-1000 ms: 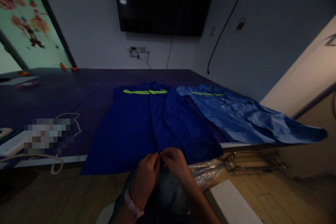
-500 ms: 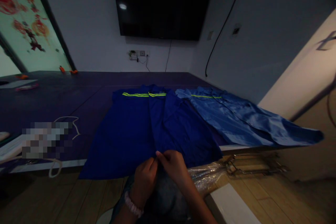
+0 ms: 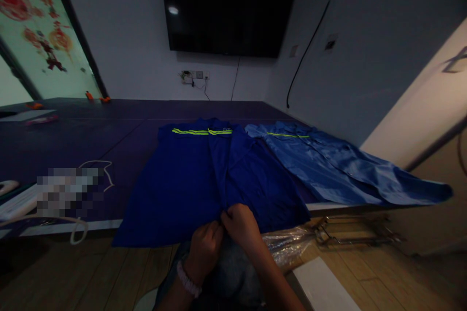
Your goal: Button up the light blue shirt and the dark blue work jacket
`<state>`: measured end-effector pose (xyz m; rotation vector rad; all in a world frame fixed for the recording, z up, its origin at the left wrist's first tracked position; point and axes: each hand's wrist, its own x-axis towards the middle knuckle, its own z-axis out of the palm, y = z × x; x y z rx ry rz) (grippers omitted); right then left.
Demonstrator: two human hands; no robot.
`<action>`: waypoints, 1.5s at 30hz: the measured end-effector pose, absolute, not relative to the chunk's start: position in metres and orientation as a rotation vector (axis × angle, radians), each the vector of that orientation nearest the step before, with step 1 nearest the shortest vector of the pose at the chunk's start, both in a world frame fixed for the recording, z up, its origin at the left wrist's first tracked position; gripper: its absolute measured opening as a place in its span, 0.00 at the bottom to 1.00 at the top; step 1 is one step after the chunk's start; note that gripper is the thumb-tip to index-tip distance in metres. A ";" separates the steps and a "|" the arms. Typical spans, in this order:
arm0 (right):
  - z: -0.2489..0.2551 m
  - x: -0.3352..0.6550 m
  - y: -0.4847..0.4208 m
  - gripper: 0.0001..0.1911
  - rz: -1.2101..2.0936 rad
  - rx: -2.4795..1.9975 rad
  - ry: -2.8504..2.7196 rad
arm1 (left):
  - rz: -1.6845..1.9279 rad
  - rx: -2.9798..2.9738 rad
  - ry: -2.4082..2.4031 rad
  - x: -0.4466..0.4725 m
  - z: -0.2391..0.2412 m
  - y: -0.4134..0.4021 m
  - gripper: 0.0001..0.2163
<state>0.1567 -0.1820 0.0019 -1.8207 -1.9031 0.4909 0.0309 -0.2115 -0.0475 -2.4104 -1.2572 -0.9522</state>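
A dark blue work jacket (image 3: 175, 184) with yellow-green stripes across the chest lies spread over the table, its hem hanging past the front edge. My left hand (image 3: 206, 245), with a light scrunchie on the wrist, pinches the front placket at the hem. Close beside it, my right hand (image 3: 241, 223) grips the same placket slightly higher, fingers closed. The fingertips cover whatever part of the fastening lies between them. To the right lies a lighter blue work jacket (image 3: 321, 160) with a thin yellow stripe, touched by neither hand.
The purple table (image 3: 124, 155) reaches back to the wall under a large dark screen (image 3: 233, 9). At the left lie a white cord (image 3: 109, 175) and a blurred-out item. Below the front edge are clear plastic wrapping (image 3: 288, 245), a metal frame (image 3: 357, 231) and a white box (image 3: 324, 284).
My right hand has curled its fingers in more tightly and moved slightly up on the placket. My left hand stays at the hem. The view has shifted a little.
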 end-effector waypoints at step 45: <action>0.095 0.146 0.124 0.15 0.437 -1.655 -2.129 | -1.303 -2.182 -2.088 0.015 0.048 0.123 0.11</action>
